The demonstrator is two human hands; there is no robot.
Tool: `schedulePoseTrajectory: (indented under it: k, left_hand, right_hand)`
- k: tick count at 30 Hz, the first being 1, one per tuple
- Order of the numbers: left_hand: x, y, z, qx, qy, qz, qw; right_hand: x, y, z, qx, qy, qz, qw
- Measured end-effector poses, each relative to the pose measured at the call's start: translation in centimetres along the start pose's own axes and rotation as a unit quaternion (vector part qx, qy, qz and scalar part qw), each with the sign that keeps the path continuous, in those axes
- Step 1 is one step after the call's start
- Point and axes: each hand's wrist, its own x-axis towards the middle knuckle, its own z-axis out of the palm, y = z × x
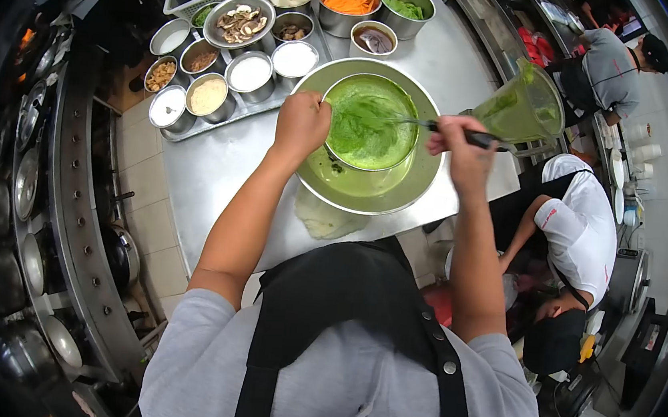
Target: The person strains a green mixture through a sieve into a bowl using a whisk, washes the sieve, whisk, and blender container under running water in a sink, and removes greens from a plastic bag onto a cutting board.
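Observation:
A round metal-rimmed container [413, 140], full of thick green sauce [368, 123], sits inside a large metal bowl [433, 97]. Thinner green liquid [368, 184] shows in the bowl around it. My left hand [303, 125] is closed on the container's left rim. With my right hand [462, 144] I grip the black handle of a metal utensil [411, 121] that reaches into the sauce; its head is hidden, so I cannot tell its kind. Whether the inner container is a sieve or a pot does not show.
Food containers, including shredded carrot [348, 2] and sliced mushrooms [240, 22], fill the far and left table. A green-smeared blender jug [525, 106] stands right, a cloth [327, 214] at the near edge. A person [574, 216] bends close on the right; a stove [81, 208] lies left.

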Motion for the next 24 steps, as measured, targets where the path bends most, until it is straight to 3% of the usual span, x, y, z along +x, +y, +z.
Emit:
schedulePoseTrajectory:
  k: [2, 5, 7, 10, 13, 15, 17, 20, 21, 24]
  left_hand:
    - [0.0, -0.1, 0.4, -0.024, 0.011, -0.009, 1.0]
    - [-0.1, -0.7, -0.4, -0.012, -0.006, -0.022, 1.0]
    - [-0.1, -0.7, -0.5, -0.015, -0.02, -0.037, 0.999]
    - [0.0, -0.4, 0.1, -0.034, -0.007, -0.035, 0.999]
    - [0.1, -1.0, -0.4, -0.021, 0.01, 0.009, 1.0]
    - [0.0, -1.3, -0.4, -0.01, 0.006, 0.018, 1.0]
    - [0.3, -0.6, 0.0, -0.01, -0.003, 0.003, 1.0]
    - [0.2, -0.4, -0.2, -0.018, -0.004, -0.02, 1.0]
    - [0.2, -0.6, -0.6, -0.016, 0.002, -0.012, 1.0]
    - [0.1, -1.1, -0.9, 0.001, 0.008, 0.008, 1.0]
  right_hand:
    - [-0.8, -0.8, 1.1, -0.046, -0.082, -0.005, 0.996]
    - [-0.8, -0.7, -1.3, -0.011, -0.051, 0.041, 0.998]
    - [0.0, -0.8, -1.1, -0.028, 0.041, 0.033, 0.998]
    - [-0.5, -0.7, 0.1, -0.025, -0.072, -0.006, 0.997]
    - [-0.9, -1.2, -1.8, -0.018, -0.064, 0.066, 0.996]
    - [0.5, -0.8, -2.2, -0.063, -0.006, 0.023, 0.998]
    - [0.9, -0.8, 0.2, -0.012, 0.033, -0.008, 0.999]
    - [-0.2, -0.3, -0.1, -0.06, -0.089, -0.031, 0.994]
    - [-0.6, -1.0, -0.9, -0.009, -0.105, 0.018, 0.994]
    - [0.4, -1.1, -2.4, -0.067, -0.01, 0.022, 0.997]
